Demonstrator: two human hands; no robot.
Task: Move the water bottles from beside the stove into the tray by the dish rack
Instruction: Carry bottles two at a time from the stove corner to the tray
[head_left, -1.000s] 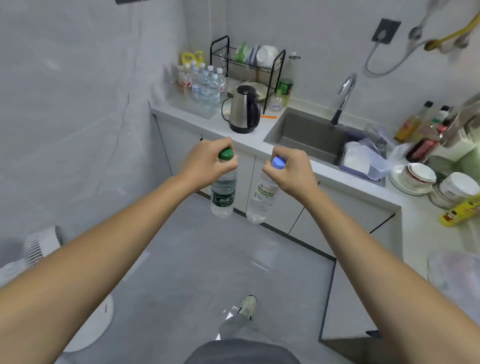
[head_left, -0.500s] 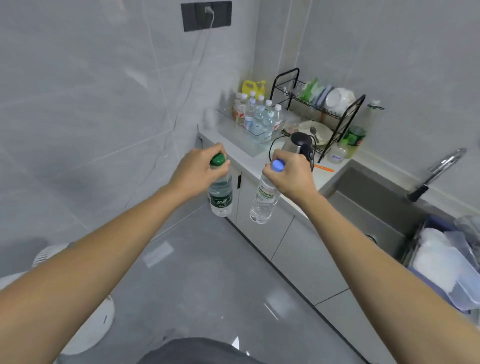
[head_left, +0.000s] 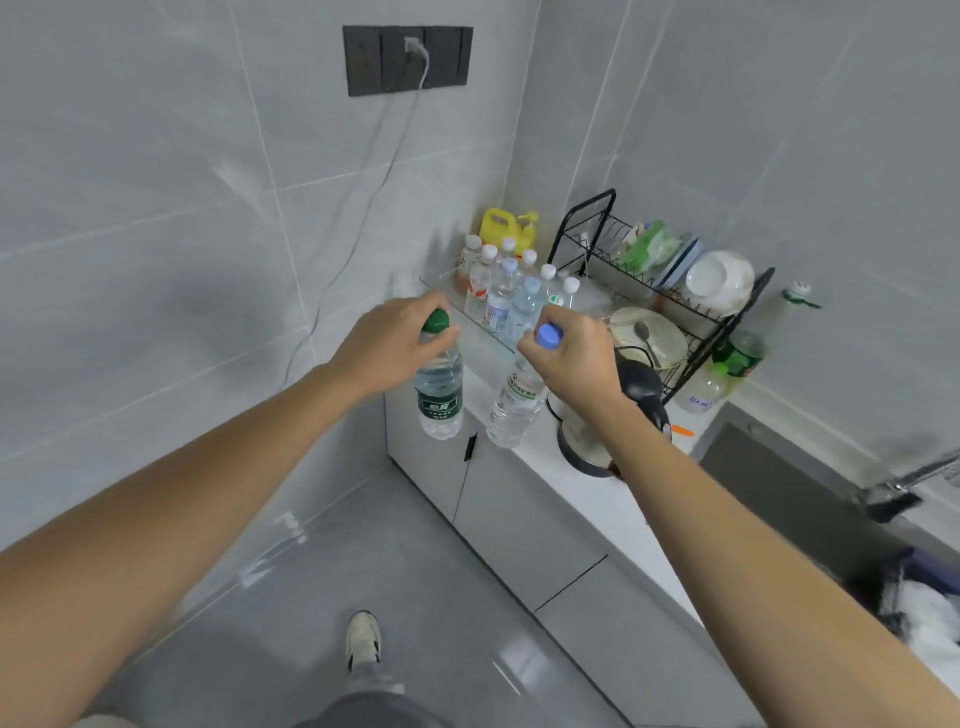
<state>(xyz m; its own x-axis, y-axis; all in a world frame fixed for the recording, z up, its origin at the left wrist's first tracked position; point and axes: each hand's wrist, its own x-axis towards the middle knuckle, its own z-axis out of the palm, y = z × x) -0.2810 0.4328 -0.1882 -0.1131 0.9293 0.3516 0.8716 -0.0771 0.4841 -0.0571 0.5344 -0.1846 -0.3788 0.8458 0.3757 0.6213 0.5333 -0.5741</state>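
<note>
Two clear plastic water bottles hang by their necks, one in each hand, short of the counter corner.

Left hand (head_left: 387, 345) curls its fingers round the neck of the green-capped bottle with the dark green label (head_left: 439, 387); right hand (head_left: 574, 358) grips the blue-capped bottle with the pale label (head_left: 515, 402) the same way, that one tilted slightly. Both hang in the air near the white counter (head_left: 582, 478). Just beyond them, the clear plastic tray (head_left: 488, 332) holds a cluster of upright bottles (head_left: 511, 291), beside the black wire dish rack (head_left: 670, 291). A steel kettle with a black lid (head_left: 587, 436) stands under the right forearm.
</note>
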